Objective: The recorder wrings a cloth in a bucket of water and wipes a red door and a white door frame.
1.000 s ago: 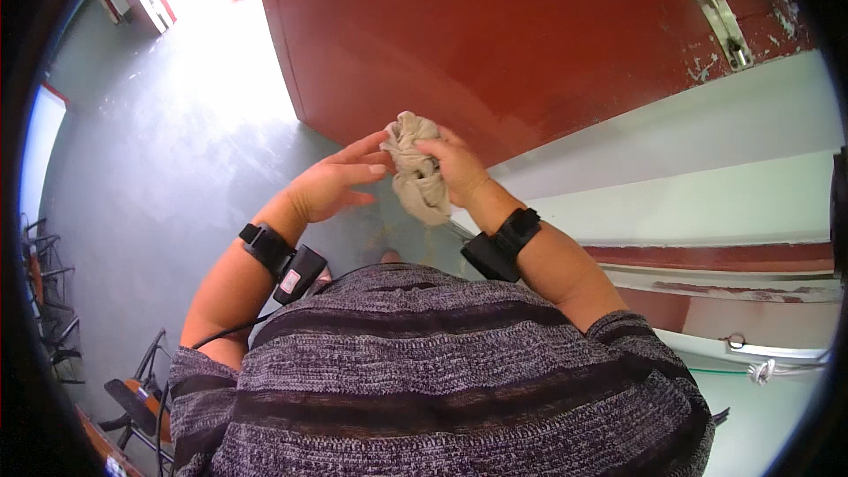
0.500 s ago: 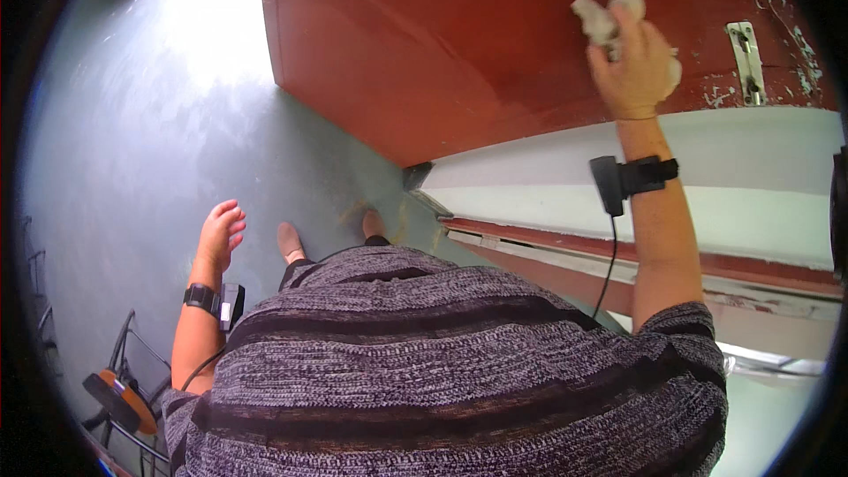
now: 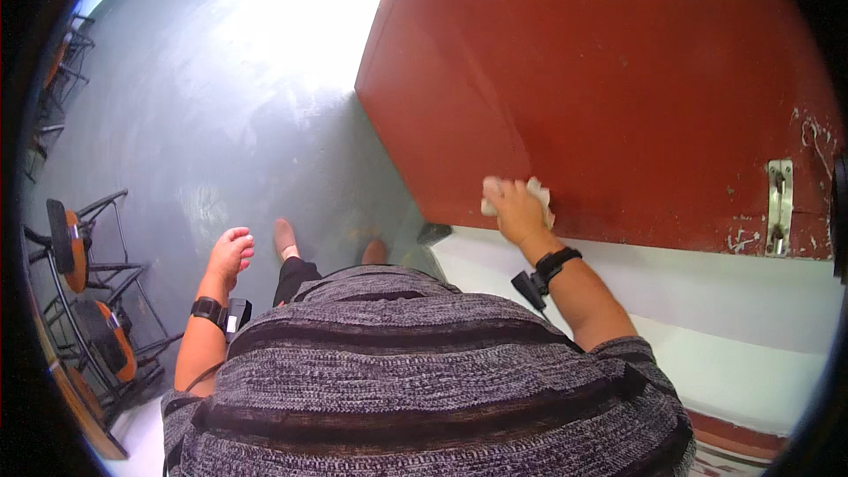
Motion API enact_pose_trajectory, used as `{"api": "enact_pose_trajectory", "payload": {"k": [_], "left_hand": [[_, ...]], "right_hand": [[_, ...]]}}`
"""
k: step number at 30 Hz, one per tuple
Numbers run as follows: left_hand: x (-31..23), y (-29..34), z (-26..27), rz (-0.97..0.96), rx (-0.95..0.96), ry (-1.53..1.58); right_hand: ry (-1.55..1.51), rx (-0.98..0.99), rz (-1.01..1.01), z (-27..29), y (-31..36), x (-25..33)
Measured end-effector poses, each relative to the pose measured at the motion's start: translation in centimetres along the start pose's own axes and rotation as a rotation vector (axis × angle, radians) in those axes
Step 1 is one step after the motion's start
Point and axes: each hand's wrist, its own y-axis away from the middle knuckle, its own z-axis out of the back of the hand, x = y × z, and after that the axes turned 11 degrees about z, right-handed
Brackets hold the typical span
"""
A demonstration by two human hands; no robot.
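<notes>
My right hand [image 3: 521, 218] is closed on a whitish cloth [image 3: 540, 193] and presses it against a red-brown door [image 3: 636, 97], low on its surface near the bottom edge. Part of the cloth is hidden under my palm and fingers. A silvery metal bolt [image 3: 779, 209] is fixed to the door, well to the right of the cloth. My left hand [image 3: 231, 253] hangs over the grey floor with nothing in it, its fingers loosely bent and slightly apart.
Chairs with black metal frames and orange-edged parts [image 3: 113, 340] stand along the left. A white wall [image 3: 636, 287] runs beside the door on the near right. The grey floor [image 3: 203, 124] stretches off to the far left, where bright light falls on it.
My right hand has moved the cloth left and down across the door. The view has shifted, so more chairs show at the left. My left hand stays loosely bent and holds nothing.
</notes>
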Motion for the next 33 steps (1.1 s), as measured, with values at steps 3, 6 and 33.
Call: {"api": "enact_pose_trajectory", "payload": {"k": [3, 6, 33], "left_hand": [[-0.3, -0.8, -0.3, 0.029, 0.022, 0.010], [-0.6, -2.1, 0.2, 0.022, 0.032, 0.006], [6.6, -5.0, 3.1, -0.010, -0.127, -0.283]], "right_hand": [[0.228, -0.181, 0.024, 8.7, -5.9, -2.4], [0.523, -0.508, 0.070, 18.3, -12.6, -6.6], [0.641, 0.152, -0.032, 14.0, -9.8, -6.0]]}}
